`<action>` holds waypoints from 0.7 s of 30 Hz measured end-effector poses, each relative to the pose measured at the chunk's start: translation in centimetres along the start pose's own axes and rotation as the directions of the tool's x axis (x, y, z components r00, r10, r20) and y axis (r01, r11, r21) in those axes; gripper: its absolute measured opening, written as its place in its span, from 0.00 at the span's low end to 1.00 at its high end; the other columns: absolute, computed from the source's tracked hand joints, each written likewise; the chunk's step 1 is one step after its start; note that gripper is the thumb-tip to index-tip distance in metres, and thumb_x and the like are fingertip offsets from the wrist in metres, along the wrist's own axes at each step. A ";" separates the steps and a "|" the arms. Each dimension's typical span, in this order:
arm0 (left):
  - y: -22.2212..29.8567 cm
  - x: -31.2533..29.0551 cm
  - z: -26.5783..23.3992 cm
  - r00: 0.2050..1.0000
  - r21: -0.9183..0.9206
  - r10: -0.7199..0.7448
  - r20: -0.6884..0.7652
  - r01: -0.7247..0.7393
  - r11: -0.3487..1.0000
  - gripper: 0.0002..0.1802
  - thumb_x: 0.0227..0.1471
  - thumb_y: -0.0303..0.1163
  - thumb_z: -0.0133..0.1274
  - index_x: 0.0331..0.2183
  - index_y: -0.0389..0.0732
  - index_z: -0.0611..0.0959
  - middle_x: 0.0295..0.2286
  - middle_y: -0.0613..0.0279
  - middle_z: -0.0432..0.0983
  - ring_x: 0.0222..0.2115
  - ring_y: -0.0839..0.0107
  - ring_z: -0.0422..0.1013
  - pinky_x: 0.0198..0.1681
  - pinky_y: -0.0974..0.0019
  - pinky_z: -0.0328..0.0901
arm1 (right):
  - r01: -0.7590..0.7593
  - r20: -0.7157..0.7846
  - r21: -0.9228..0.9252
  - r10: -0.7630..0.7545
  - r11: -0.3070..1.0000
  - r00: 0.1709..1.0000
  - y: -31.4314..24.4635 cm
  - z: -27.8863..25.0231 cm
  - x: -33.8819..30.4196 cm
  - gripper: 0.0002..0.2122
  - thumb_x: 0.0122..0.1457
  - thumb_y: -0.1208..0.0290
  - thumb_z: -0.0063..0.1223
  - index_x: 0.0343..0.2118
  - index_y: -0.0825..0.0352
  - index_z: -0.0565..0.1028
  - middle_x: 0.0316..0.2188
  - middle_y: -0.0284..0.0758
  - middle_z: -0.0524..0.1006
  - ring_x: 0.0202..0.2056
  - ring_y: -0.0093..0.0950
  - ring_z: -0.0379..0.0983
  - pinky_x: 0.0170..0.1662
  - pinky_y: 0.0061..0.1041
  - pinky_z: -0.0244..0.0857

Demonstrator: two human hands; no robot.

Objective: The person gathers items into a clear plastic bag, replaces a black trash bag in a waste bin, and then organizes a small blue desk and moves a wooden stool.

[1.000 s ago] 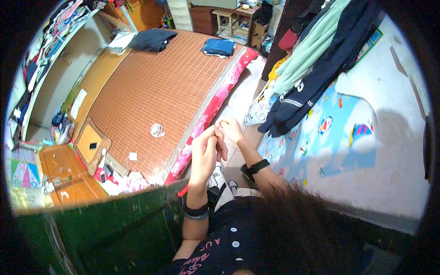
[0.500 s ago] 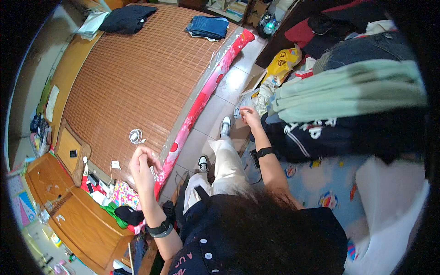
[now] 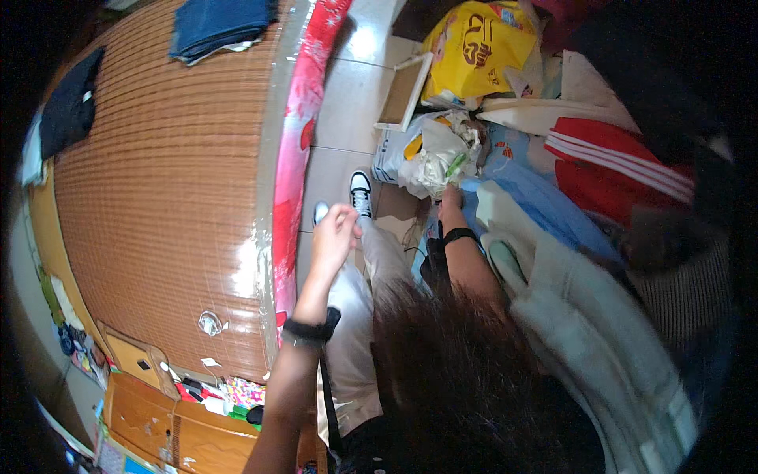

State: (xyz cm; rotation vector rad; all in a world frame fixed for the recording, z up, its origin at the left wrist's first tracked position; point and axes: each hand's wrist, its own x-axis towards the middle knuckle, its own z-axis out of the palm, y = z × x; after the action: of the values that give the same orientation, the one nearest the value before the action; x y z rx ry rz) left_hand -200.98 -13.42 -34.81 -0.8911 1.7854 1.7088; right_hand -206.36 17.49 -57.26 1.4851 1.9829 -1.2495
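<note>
My left hand (image 3: 335, 233) hangs in the air over my shoes and the floor, its fingers loosely bent and apart with nothing in them. Farther right, my right hand (image 3: 450, 203) reaches down to the near edge of a white plastic bag (image 3: 434, 162) with crumpled contents. Its fingers are mostly hidden, so a grip cannot be made out. Beside that forearm lies a pale green garment (image 3: 568, 304) on the pile. A blue cloth (image 3: 537, 209) and a red garment with white stripes (image 3: 616, 166) lie just beyond.
A yellow bag (image 3: 478, 47) and a shallow light-framed box (image 3: 404, 91) stand past the white bag. On the left is a bed with a brown woven mat (image 3: 166, 174), edged by a red-and-pink roll (image 3: 296, 150). Folded jeans (image 3: 221, 28) and dark clothes (image 3: 73, 103) lie on it.
My view has turned right and come closer to the clothes. My right hand has lowered to the white plastic bag. The pale green garment now lies lower and nearer in view.
</note>
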 end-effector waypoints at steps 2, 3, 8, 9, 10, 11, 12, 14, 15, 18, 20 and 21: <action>-0.3 7.5 2.3 0.996 0.106 -0.015 0.085 0.006 0.994 0.10 0.57 0.33 0.44 0.34 0.38 0.77 0.19 0.64 0.75 0.15 0.79 0.68 0.20 0.74 0.62 | 0.063 -0.024 0.026 -0.063 0.998 0.998 -0.1 0.0 1.5 0.18 0.59 0.63 0.49 0.50 0.66 0.67 0.45 0.36 0.70 0.45 0.33 0.67 0.45 0.34 0.65; -1.2 10.7 3.5 0.988 0.116 -0.067 0.139 0.051 0.992 0.11 0.56 0.34 0.44 0.33 0.39 0.77 0.18 0.63 0.76 0.15 0.77 0.70 0.22 0.73 0.64 | 0.082 -0.040 0.031 -0.081 0.996 0.996 0.2 -0.4 2.2 0.18 0.59 0.63 0.49 0.49 0.67 0.67 0.44 0.36 0.70 0.45 0.33 0.67 0.44 0.34 0.65; -4.4 25.0 7.4 0.983 0.374 -0.065 0.173 -0.004 0.928 0.15 0.55 0.42 0.45 0.32 0.41 0.78 0.23 0.57 0.79 0.22 0.61 0.76 0.29 0.60 0.68 | 0.155 -0.075 0.052 -0.151 0.987 0.986 -0.9 0.9 5.3 0.19 0.57 0.62 0.52 0.46 0.70 0.69 0.41 0.38 0.72 0.41 0.34 0.68 0.42 0.35 0.63; -4.4 26.7 9.0 0.988 0.515 -0.023 0.150 -0.058 0.855 0.17 0.54 0.45 0.46 0.34 0.41 0.77 0.26 0.54 0.79 0.27 0.56 0.76 0.32 0.56 0.68 | 0.166 -0.103 0.048 -0.160 0.985 0.982 -0.7 -0.2 6.3 0.19 0.56 0.61 0.52 0.45 0.71 0.69 0.41 0.39 0.72 0.41 0.34 0.68 0.42 0.35 0.62; -4.4 28.3 10.4 0.991 0.645 0.028 0.130 -0.106 0.757 0.19 0.54 0.48 0.46 0.36 0.41 0.77 0.30 0.50 0.79 0.31 0.51 0.76 0.35 0.52 0.68 | 0.174 -0.124 0.036 -0.168 0.984 0.978 -0.8 -0.7 7.6 0.19 0.56 0.61 0.53 0.44 0.72 0.70 0.40 0.39 0.72 0.40 0.34 0.68 0.41 0.35 0.62; -4.6 29.3 11.1 0.990 0.652 0.009 0.140 -0.099 0.752 0.19 0.54 0.48 0.46 0.36 0.41 0.77 0.30 0.50 0.79 0.31 0.51 0.76 0.35 0.52 0.68 | 0.158 -0.127 0.026 -0.153 0.987 0.980 -0.7 -0.5 7.9 0.20 0.56 0.61 0.53 0.44 0.72 0.70 0.39 0.40 0.72 0.39 0.34 0.68 0.41 0.35 0.62; -4.8 30.3 11.7 0.986 0.671 -0.012 0.165 -0.103 0.734 0.21 0.54 0.49 0.47 0.37 0.41 0.76 0.32 0.48 0.78 0.34 0.50 0.75 0.37 0.50 0.67 | 0.139 -0.132 0.016 -0.136 0.990 0.982 -0.5 0.0 8.1 0.20 0.55 0.60 0.54 0.43 0.73 0.70 0.39 0.40 0.73 0.39 0.34 0.69 0.40 0.35 0.61; -4.4 31.6 13.5 0.972 0.720 -0.021 0.234 -0.159 0.676 0.24 0.54 0.51 0.47 0.41 0.40 0.73 0.32 0.46 0.78 0.36 0.49 0.75 0.38 0.49 0.68 | 0.145 -0.168 0.023 -0.139 0.989 0.976 0.4 -0.5 8.7 0.20 0.54 0.60 0.55 0.42 0.74 0.71 0.37 0.41 0.73 0.37 0.35 0.69 0.39 0.36 0.60; -4.6 32.1 13.7 0.971 0.728 -0.033 0.236 -0.154 0.668 0.24 0.54 0.51 0.47 0.41 0.40 0.73 0.32 0.46 0.78 0.36 0.49 0.75 0.38 0.49 0.68 | 0.207 -0.178 0.068 -0.192 0.976 0.965 0.9 -0.1 8.2 0.21 0.54 0.60 0.55 0.41 0.75 0.71 0.37 0.42 0.74 0.37 0.35 0.69 0.39 0.36 0.60; -4.7 33.3 13.6 0.953 0.807 0.023 0.301 -0.268 0.526 0.23 0.55 0.49 0.46 0.41 0.40 0.73 0.31 0.47 0.78 0.36 0.50 0.75 0.37 0.50 0.69 | 0.368 -0.126 0.049 -0.360 0.928 0.924 0.8 0.2 7.5 0.16 0.54 0.62 0.55 0.32 0.75 0.74 0.26 0.39 0.75 0.28 0.34 0.70 0.34 0.33 0.60; -4.7 33.9 12.6 0.929 0.828 0.088 0.359 -0.360 0.430 0.17 0.55 0.44 0.45 0.37 0.40 0.77 0.30 0.50 0.79 0.34 0.52 0.76 0.35 0.53 0.70 | 0.277 -0.066 -0.040 -0.279 0.960 0.958 0.6 0.4 7.8 0.14 0.54 0.63 0.56 0.30 0.74 0.75 0.24 0.38 0.75 0.26 0.33 0.70 0.33 0.33 0.61; -4.7 34.0 13.2 0.924 0.822 0.085 0.373 -0.371 0.432 0.17 0.55 0.44 0.45 0.37 0.40 0.77 0.30 0.50 0.79 0.34 0.52 0.76 0.35 0.53 0.70 | 0.252 -0.049 -0.189 -0.265 0.949 0.963 0.6 -0.1 8.7 0.14 0.53 0.65 0.56 0.32 0.73 0.74 0.26 0.39 0.76 0.28 0.34 0.71 0.34 0.33 0.62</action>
State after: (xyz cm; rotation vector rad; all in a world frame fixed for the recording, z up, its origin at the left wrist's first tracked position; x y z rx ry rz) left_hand -220.81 -4.07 -64.34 0.0875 2.2457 0.6796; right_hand -209.11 22.62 -63.73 1.2311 2.3325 -1.0884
